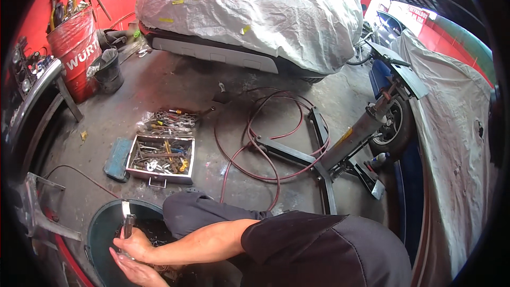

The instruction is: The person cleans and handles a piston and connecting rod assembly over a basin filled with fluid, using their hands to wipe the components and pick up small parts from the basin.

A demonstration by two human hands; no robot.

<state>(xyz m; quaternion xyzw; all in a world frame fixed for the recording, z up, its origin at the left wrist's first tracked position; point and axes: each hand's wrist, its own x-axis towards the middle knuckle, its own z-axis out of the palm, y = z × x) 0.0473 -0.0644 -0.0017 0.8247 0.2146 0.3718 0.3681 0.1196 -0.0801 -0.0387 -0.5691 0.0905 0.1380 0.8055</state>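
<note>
Over the green tub (104, 234), near its far rim: dark tool (129, 224), pale-tipped, roughly upright, gripped in my right hand (135, 244) (lower end hidden from me). Left hand (139, 273) just below, fingers extended.

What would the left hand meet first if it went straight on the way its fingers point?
Probably the left inner wall of the green bin; depth is unclear, so the left hand might pass above it instead.
</note>
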